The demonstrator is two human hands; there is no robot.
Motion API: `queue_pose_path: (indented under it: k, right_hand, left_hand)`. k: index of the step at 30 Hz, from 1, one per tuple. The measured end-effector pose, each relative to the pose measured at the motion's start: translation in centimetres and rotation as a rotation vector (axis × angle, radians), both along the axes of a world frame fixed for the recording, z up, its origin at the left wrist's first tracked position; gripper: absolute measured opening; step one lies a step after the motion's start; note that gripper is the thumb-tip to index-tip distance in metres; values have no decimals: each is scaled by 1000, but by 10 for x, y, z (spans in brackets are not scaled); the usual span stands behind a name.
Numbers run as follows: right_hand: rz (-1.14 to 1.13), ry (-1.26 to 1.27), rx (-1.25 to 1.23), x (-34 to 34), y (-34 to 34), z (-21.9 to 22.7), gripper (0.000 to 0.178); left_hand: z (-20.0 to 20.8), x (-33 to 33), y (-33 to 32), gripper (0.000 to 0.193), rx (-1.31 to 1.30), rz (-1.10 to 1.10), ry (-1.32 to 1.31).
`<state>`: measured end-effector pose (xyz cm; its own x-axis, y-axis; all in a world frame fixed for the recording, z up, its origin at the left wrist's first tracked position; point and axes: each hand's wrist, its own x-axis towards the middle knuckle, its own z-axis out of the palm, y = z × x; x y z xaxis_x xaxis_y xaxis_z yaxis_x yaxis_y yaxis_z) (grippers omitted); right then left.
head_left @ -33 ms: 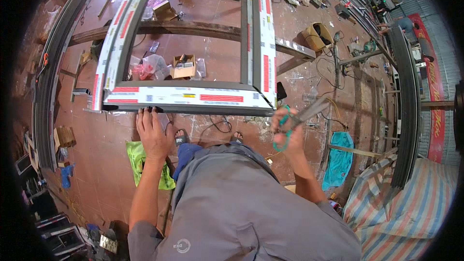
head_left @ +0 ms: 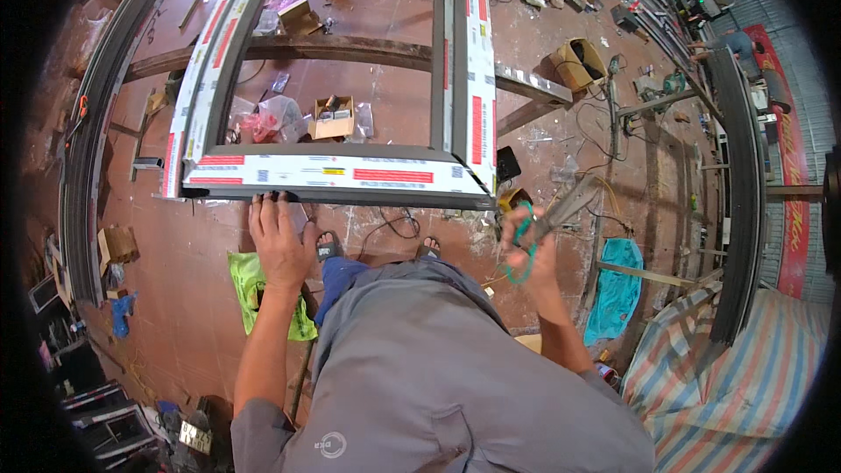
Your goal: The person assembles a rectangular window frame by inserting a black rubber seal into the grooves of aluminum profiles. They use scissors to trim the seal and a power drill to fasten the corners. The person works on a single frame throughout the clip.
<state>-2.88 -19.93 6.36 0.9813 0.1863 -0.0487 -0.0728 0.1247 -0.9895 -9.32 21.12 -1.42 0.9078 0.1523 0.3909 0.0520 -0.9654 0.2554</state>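
Observation:
A large rectangular window or door frame [head_left: 298,173] lies in front of me, its dark profiles covered with white and red protective film. My left hand [head_left: 282,243] rests its outstretched fingertips against the dark near edge, toward the left corner, thumb apart. Off the frame's near right corner, my right hand [head_left: 539,256] is closed around the green handles of a pair of scissors [head_left: 568,208]. The grey blades point up and to the right, apart from the frame, and look slightly blurred.
A metal support beam [head_left: 350,50] passes beneath the frame. Open cardboard boxes [head_left: 333,127] and plastic bags lie on the reddish floor. Long dark profiles [head_left: 736,210] stand along the right, others [head_left: 83,175] on the left. Cables and a blue-green bag [head_left: 615,285] lie right of me.
The frame sits slightly farther left in view. My right hand has moved a little right and down with the scissors, away from the frame's corner. My left hand is nearly unchanged.

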Motion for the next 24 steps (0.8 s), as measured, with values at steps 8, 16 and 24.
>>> queue_pose_path:
  k: [8,16,24]
  right_hand:
    - [361,342,-642,-38,-143,-70,85]
    - [482,442,-623,-26,-140,-62,77]
    - [501,434,-618,-11,-148,-67,82]
  left_hand:
    - [2,28,-146,66,19,-123,74]
    - [16,42,-239,49,-211,-294,24]
    - [0,36,-250,23,-1022,-26,357]
